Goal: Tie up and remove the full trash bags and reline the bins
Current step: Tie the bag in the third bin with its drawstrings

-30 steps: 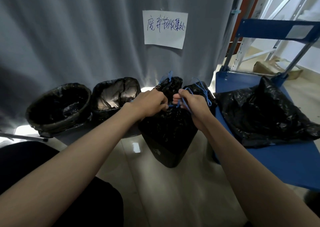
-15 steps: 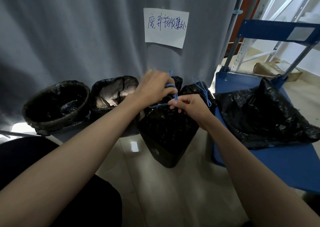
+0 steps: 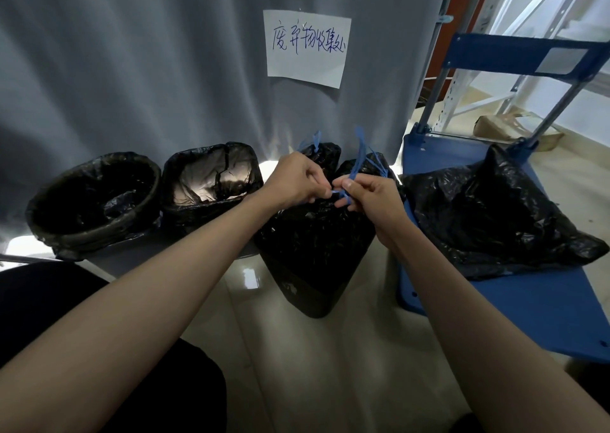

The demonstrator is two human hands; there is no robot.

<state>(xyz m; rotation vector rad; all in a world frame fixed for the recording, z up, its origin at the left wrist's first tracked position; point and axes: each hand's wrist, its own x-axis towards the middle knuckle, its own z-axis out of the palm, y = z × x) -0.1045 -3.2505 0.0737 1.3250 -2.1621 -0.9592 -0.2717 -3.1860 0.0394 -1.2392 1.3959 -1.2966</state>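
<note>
A full black trash bag (image 3: 317, 234) sits in a dark bin (image 3: 310, 297) on the floor in front of me. Its blue drawstring (image 3: 359, 159) rises from the gathered top. My left hand (image 3: 297, 180) and my right hand (image 3: 369, 198) meet just above the bag, each pinching a strand of the drawstring between thumb and fingers. The strands cross between my fingertips. To the left stand a round bin (image 3: 92, 201) and a square bin (image 3: 211, 182), both lined with black bags and open.
A blue platform cart (image 3: 541, 314) stands to the right with a black trash bag (image 3: 495, 215) lying on its deck. A grey curtain with a handwritten paper sign (image 3: 307, 46) hangs behind the bins. Cardboard lies on the floor at far right.
My left hand had lifted over the bag with the drawstring and has come back down to meet my right hand. A blue strand now stands up above my right fingers.
</note>
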